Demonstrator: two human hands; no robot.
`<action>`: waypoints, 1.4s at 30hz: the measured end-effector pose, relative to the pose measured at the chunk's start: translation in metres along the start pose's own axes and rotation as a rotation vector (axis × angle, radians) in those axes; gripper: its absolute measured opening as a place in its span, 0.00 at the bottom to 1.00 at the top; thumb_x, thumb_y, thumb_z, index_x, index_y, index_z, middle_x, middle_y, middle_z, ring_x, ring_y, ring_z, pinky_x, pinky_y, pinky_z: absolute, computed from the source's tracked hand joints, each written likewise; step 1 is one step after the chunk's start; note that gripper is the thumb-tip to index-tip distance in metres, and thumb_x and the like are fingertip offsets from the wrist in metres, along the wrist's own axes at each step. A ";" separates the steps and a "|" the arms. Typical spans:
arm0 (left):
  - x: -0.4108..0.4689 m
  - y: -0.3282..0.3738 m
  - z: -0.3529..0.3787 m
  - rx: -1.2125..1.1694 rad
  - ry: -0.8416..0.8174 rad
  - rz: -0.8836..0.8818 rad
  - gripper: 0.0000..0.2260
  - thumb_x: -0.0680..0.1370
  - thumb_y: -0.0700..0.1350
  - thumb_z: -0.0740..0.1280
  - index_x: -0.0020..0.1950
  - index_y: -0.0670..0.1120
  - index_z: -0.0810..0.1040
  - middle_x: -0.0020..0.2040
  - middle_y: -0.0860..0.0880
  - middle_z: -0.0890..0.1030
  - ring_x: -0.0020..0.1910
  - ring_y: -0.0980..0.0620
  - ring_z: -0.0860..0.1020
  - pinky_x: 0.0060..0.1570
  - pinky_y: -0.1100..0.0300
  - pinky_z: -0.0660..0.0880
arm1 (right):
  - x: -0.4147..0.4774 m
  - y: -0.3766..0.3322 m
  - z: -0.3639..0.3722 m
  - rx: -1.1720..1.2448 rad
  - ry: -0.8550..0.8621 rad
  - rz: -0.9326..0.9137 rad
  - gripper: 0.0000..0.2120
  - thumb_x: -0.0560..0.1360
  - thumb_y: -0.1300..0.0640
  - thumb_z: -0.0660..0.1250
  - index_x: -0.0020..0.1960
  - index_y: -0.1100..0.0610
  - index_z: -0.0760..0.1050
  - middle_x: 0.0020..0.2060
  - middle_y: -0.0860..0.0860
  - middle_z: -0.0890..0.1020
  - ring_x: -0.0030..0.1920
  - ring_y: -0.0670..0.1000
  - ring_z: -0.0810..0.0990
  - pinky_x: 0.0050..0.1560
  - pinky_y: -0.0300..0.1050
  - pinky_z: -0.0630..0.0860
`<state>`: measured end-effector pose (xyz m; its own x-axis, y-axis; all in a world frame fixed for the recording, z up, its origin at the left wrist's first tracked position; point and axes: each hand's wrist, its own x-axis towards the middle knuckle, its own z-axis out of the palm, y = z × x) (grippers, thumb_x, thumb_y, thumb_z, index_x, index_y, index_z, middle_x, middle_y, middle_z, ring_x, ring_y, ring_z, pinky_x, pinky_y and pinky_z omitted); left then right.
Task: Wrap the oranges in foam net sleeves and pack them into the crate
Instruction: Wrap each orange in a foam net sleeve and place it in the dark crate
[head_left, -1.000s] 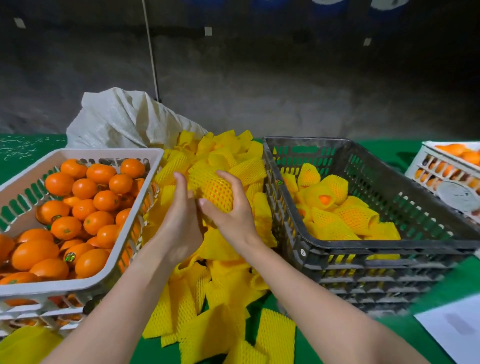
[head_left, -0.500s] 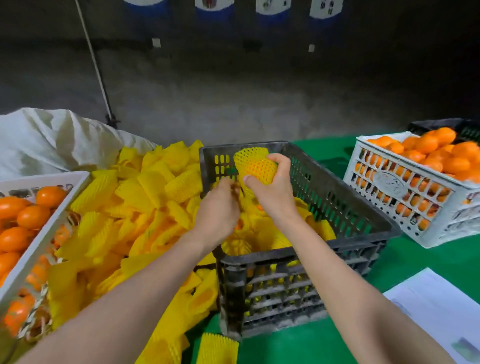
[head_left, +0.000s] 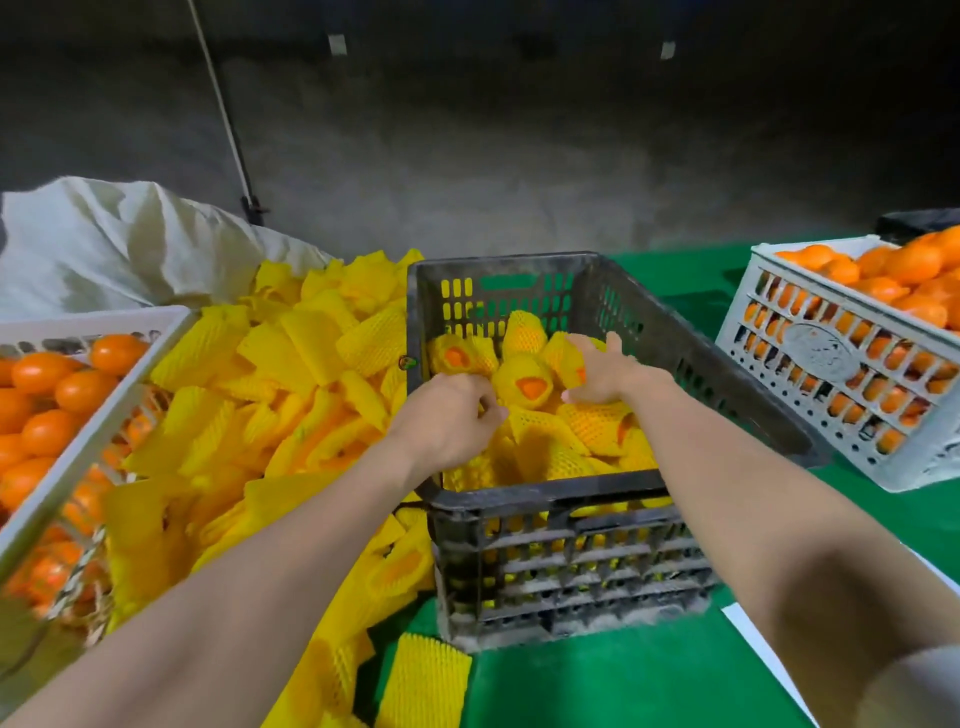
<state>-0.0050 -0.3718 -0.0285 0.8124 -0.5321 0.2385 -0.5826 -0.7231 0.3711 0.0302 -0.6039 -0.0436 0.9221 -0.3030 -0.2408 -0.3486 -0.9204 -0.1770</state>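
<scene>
The black crate stands in the middle of the green table and holds several oranges wrapped in yellow foam net sleeves. Both my hands are inside it. My right hand is low over the pile and grips a wrapped orange, its fingers curled round the sleeve. My left hand hovers over the crate's near left corner, fingers loosely curled, with nothing in it. A heap of loose foam net sleeves lies to the left of the crate. Bare oranges fill a white basket at the far left.
A second white crate full of oranges stands at the right on the green table. A white sack sits behind the sleeve heap. White paper lies at the near right. A grey wall closes the back.
My right hand has lowered the wrapped orange from above the crate's rim into the pile inside. My left hand came off it and dropped to the near left corner. My view shifted right.
</scene>
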 end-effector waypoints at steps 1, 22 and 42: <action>-0.002 0.001 -0.001 -0.027 0.008 0.000 0.10 0.79 0.51 0.64 0.48 0.47 0.81 0.41 0.50 0.80 0.40 0.50 0.78 0.36 0.60 0.68 | -0.004 -0.003 -0.002 -0.020 0.025 -0.007 0.44 0.72 0.45 0.69 0.75 0.42 0.42 0.75 0.60 0.39 0.73 0.69 0.50 0.70 0.67 0.56; -0.143 -0.155 -0.089 -0.770 0.333 -0.567 0.07 0.81 0.41 0.62 0.47 0.46 0.78 0.42 0.48 0.81 0.38 0.51 0.79 0.37 0.59 0.74 | -0.145 -0.214 0.156 -0.651 -0.114 -0.533 0.29 0.74 0.61 0.65 0.71 0.63 0.58 0.69 0.65 0.62 0.68 0.67 0.62 0.63 0.62 0.65; -0.174 -0.155 -0.106 -0.618 0.113 -0.365 0.07 0.76 0.43 0.70 0.46 0.44 0.72 0.34 0.52 0.71 0.32 0.55 0.68 0.29 0.62 0.61 | -0.175 -0.260 0.077 0.431 0.428 -0.767 0.18 0.72 0.53 0.71 0.59 0.59 0.76 0.56 0.54 0.78 0.59 0.53 0.75 0.54 0.34 0.63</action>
<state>-0.0536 -0.1205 -0.0328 0.9694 -0.2315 0.0820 -0.1809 -0.4470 0.8760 -0.0535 -0.2923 -0.0290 0.8777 0.1977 0.4366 0.4180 -0.7615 -0.4954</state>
